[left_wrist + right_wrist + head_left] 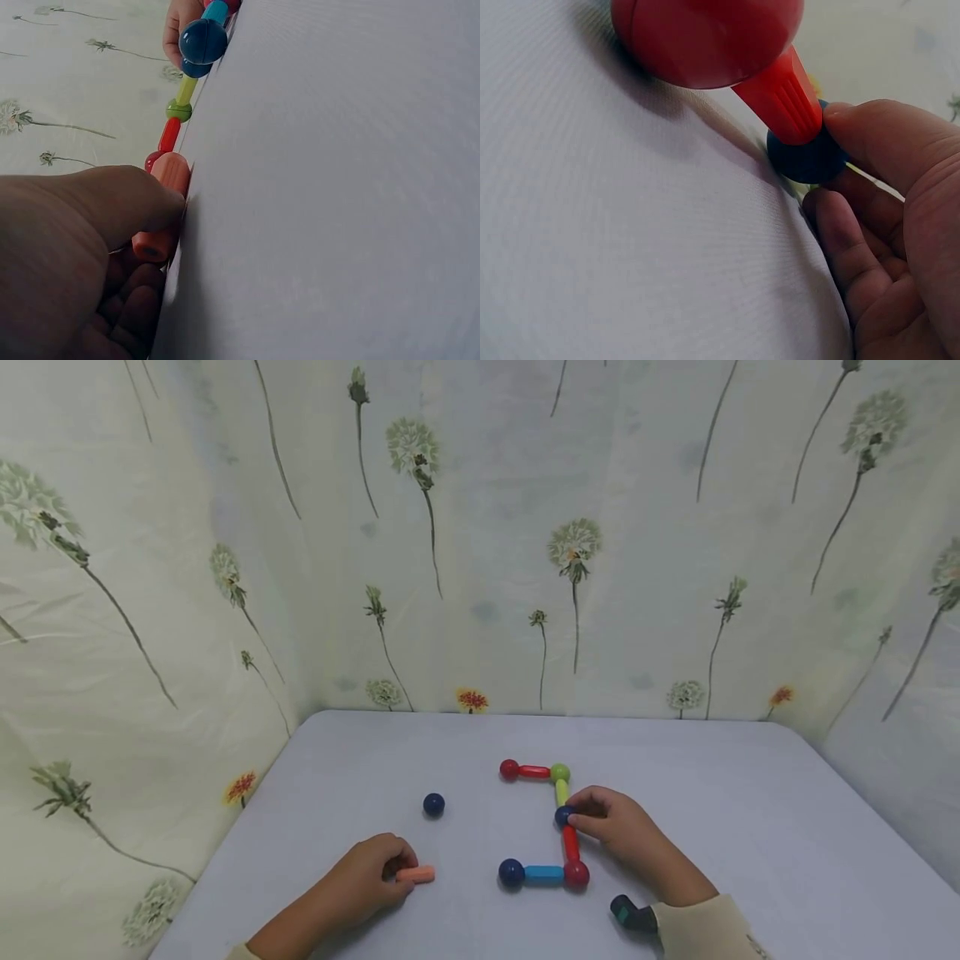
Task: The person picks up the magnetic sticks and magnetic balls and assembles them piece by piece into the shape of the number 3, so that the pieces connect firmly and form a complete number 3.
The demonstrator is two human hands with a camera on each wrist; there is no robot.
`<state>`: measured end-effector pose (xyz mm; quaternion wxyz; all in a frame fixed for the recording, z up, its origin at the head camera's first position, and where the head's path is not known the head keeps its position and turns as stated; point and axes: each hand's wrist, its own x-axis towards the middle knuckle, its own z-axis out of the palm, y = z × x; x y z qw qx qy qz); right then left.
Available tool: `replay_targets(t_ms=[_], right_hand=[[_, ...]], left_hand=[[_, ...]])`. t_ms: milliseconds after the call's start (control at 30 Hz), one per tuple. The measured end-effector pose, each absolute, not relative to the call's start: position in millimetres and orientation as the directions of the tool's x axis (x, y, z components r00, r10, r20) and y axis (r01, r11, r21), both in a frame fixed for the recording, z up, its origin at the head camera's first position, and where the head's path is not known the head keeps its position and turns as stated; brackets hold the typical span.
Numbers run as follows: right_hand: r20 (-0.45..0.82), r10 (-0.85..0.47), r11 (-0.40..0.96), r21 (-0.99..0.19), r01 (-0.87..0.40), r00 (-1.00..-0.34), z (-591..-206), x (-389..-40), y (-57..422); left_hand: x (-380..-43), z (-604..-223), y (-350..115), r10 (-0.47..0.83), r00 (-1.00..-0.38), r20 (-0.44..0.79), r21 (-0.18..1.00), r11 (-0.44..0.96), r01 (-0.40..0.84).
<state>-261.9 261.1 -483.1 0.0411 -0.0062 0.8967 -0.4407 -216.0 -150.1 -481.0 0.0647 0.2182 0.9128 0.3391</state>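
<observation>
My left hand (371, 874) pinches an orange rod (417, 874) low on the white table, thumb on one side, as the left wrist view also shows. With thumb and fingers my right hand (619, 825) grips a dark blue ball (802, 159) in a joined chain of balls and rods. From that ball a yellow-green rod (562, 792) leads to a green ball (559, 772), then a red rod (535, 772) and a red ball (509, 769). Toward me, another red rod (572, 843) meets a larger red ball (576, 875), a light blue rod (543, 875) and a blue ball (512, 873).
A loose dark blue ball (433, 804) lies left of the chain. The black wrist camera (633, 915) sits by the right sleeve (708, 927). Behind the table (375, 743) hangs a dandelion-patterned cloth (487, 568), which also covers the sides.
</observation>
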Motion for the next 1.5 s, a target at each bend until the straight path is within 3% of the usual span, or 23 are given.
replay_targets(t_ms=[333,567,800,1500], right_hand=[[-0.068,-0.039,0.616,-0.787,0.029,-0.997,-484.0,-263.6,263.3],[-0.062,-0.046,0.606,-0.795,0.021,-0.997,-484.0,-261.7,264.3],[-0.063,-0.044,0.597,-0.802,0.024,-0.997,-483.4,-261.8,264.3],[-0.059,-0.054,0.602,-0.798,0.015,-0.997,-486.9,-261.2,263.8]], left_hand=[[-227.2,-469.5,-132.3,0.442,-0.896,0.047,0.622,0.689,0.372],[-240.0,-459.4,-99.1,0.405,-0.913,-0.049,0.648,0.708,0.280],[-253.4,-459.1,-69.2,0.458,-0.889,-0.016,0.637,0.690,0.344],[-290.2,-462.7,-7.2,0.419,-0.908,-0.022,0.615,0.721,0.318]])
